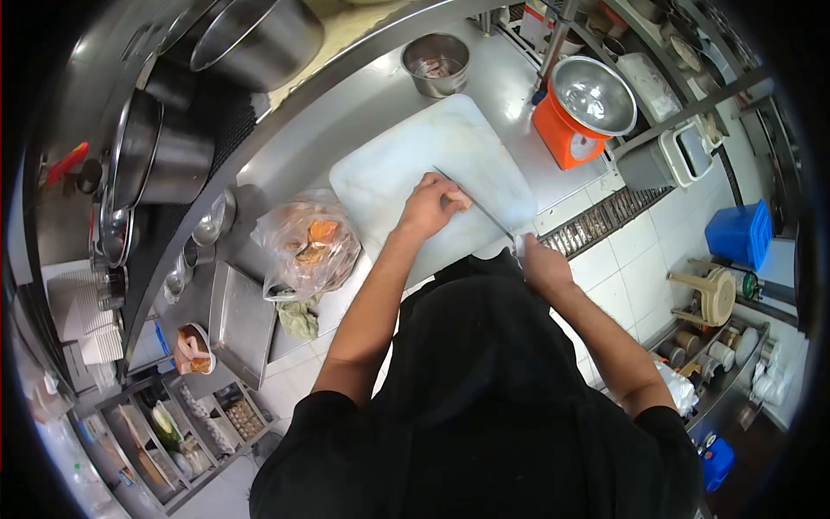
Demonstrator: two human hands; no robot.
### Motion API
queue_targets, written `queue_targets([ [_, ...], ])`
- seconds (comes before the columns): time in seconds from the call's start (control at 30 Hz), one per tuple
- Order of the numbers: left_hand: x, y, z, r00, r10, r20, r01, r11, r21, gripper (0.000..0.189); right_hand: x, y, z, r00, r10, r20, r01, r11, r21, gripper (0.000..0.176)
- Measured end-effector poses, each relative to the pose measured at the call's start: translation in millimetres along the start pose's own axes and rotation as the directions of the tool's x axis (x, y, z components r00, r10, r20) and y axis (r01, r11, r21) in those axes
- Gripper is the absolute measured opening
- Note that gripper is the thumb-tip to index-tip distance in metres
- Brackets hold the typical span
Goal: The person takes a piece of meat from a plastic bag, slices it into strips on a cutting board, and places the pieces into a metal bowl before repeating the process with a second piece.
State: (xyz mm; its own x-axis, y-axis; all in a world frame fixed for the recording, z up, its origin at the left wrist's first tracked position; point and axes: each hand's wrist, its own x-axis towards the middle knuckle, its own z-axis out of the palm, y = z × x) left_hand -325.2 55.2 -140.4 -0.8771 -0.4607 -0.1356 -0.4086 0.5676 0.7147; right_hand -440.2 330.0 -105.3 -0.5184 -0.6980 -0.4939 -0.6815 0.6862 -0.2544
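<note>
On the white cutting board (415, 147), my left hand (425, 206) is closed, with its fingertips pinching a small pinkish piece of food (459, 201). My right hand (546, 266) grips a knife (488, 214) by its pale handle, at the board's near right edge. The blade slants up and left across the board, right beside the left fingertips. Left of the board sits a clear plastic bag (285, 227) with orange-brown food inside. A steel pot (435, 85) holding some cut pieces stands beyond the board's far edge.
An orange kitchen scale (566, 143) carrying a steel bowl (594, 95) stands at the back right. A metal tray (238, 324) and a green cloth (298, 319) lie to the left. Large pots (259, 43) fill the shelf above the counter. A blue bin (739, 235) is far right.
</note>
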Motion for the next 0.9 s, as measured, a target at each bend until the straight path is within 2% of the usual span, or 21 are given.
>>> queue_targets([
  [0.13, -3, 1, 2, 0.996, -0.017, -0.091, 0.01, 0.997, -0.078, 0.041, 9, -1, -14, 0.991, -0.112, -0.071, 0.113, 0.994, 0.0, 0.026],
  [0.23, -7, 14, -1, 0.986, -0.127, -0.105, 0.123, 0.991, -0.05, 0.044, -7, -1, -32, 0.993, -0.106, -0.052, 0.105, 0.994, -0.01, 0.028],
  [0.3, -7, 13, 0, 0.986, -0.131, -0.105, 0.127, 0.991, -0.041, 0.045, -24, -3, -46, 0.999, -0.044, 0.003, 0.044, 0.999, -0.008, 0.031],
  [0.43, -5, 8, 2, 0.989, -0.098, -0.111, 0.098, 0.995, -0.01, 0.045, -47, -2, -55, 1.0, -0.008, 0.013, 0.008, 0.999, -0.05, 0.029],
  [0.6, -7, 4, 2, 0.992, -0.1, -0.083, 0.096, 0.994, -0.048, 0.045, -11, -1, -24, 0.998, -0.003, 0.066, 0.001, 1.0, 0.031, 0.025],
  [0.7, -3, 3, 2, 0.992, -0.097, -0.079, 0.093, 0.994, -0.052, 0.044, 13, -3, -4, 0.999, -0.031, 0.017, 0.03, 0.998, 0.048, 0.027],
  [0.77, -7, 2, 4, 0.994, -0.086, -0.075, 0.08, 0.994, -0.077, 0.042, 17, 2, -4, 0.997, -0.078, 0.015, 0.077, 0.995, 0.065, 0.035],
  [0.9, -2, -6, -4, 0.996, -0.044, -0.081, 0.036, 0.994, -0.108, 0.039, -2, -11, -45, 0.992, -0.123, -0.011, 0.123, 0.992, 0.015, 0.034],
])
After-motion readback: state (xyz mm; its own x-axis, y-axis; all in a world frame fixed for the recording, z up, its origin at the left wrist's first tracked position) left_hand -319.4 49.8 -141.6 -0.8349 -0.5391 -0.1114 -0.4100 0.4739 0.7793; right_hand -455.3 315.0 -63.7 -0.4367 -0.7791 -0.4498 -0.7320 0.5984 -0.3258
